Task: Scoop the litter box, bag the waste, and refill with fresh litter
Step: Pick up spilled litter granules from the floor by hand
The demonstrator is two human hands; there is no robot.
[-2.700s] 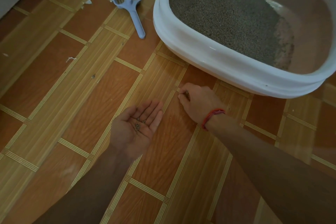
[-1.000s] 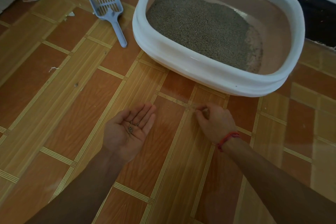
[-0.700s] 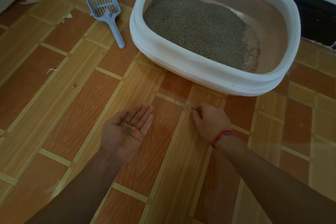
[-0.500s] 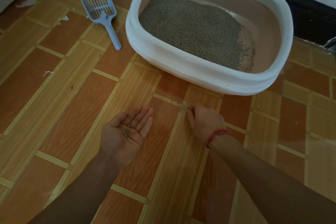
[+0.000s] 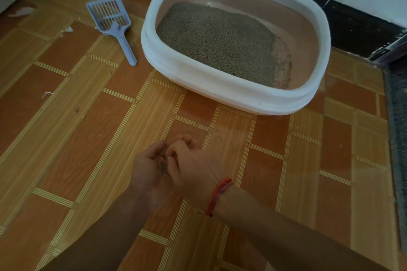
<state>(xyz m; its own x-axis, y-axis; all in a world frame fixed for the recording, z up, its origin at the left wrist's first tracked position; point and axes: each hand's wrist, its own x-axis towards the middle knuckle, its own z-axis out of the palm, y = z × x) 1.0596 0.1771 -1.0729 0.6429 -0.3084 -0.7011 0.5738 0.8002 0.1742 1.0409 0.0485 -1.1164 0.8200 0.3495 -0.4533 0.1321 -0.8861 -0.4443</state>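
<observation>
Right hand: lifted off the floor, fingertips now over the left palm, touching it.
Left hand: more cupped than before, litter grains partly covered.

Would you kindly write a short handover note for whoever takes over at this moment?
Left hand: palm up, cupping a few stray litter grains.
Right hand: over the left palm, fingertips together; whether it holds a grain is hidden.
Litter box: on the floor ahead, litter inside, bare patch at right.
Scoop: lying on the floor left of the box.
Left: tip the grains away; more specks on the floor. No bag visible.
</observation>
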